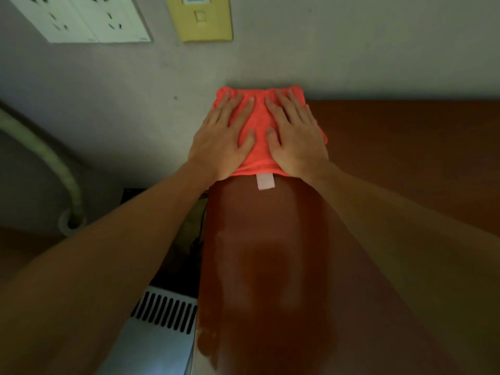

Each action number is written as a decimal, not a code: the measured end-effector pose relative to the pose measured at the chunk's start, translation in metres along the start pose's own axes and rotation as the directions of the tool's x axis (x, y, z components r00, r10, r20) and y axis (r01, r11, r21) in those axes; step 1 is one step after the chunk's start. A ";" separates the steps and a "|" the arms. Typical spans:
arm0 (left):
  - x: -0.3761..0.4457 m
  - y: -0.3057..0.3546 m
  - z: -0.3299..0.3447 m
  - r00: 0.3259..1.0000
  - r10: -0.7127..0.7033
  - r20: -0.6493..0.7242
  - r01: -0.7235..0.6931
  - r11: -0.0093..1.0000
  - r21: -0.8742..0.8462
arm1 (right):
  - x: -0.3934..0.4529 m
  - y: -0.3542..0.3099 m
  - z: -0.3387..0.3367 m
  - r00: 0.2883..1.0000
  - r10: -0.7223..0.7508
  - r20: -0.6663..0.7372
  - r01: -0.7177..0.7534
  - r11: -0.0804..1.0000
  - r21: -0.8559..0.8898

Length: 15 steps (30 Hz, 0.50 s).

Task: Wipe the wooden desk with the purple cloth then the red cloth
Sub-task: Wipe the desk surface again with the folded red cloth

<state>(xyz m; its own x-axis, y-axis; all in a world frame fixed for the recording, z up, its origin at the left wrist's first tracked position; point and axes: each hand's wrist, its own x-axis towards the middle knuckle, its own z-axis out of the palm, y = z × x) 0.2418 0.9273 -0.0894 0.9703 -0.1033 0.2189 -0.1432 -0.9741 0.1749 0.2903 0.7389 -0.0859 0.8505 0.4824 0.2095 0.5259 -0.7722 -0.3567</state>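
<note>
The red cloth (261, 131) lies at the far left corner of the tabletop (405, 158), right under the left hand (224, 142) and right hand (295, 142), both pressing flat with straight fingers, side by side.

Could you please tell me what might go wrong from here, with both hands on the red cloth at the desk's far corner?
The red cloth lies at the desk's back-left corner, against the wall; a further push may bunch it or tip it off the left edge. The left hand partly overhangs that edge and could slip. The purple cloth is out of view.
</note>
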 end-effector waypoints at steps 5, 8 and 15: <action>-0.022 0.017 -0.005 0.997 -0.027 0.069 0.027 1.000 0.009 | -0.031 -0.012 -0.004 0.998 0.054 0.042 -0.053 0.998 -0.013; -0.070 0.040 -0.011 0.997 -0.031 0.078 0.033 0.999 -0.022 | -0.081 -0.022 -0.009 0.998 0.031 0.057 -0.031 1.000 -0.008; -0.211 0.109 -0.035 0.987 -0.058 0.148 0.067 0.997 -0.050 | -0.228 -0.066 -0.025 0.997 0.016 0.076 -0.017 1.000 0.016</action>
<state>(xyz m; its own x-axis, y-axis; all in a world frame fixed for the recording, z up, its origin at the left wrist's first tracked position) 0.0151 0.8501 -0.0831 0.9951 -0.0748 0.0639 -0.0880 -0.9675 0.2373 0.0622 0.6696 -0.0876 0.8554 0.5003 0.1341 0.5111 -0.7736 -0.3745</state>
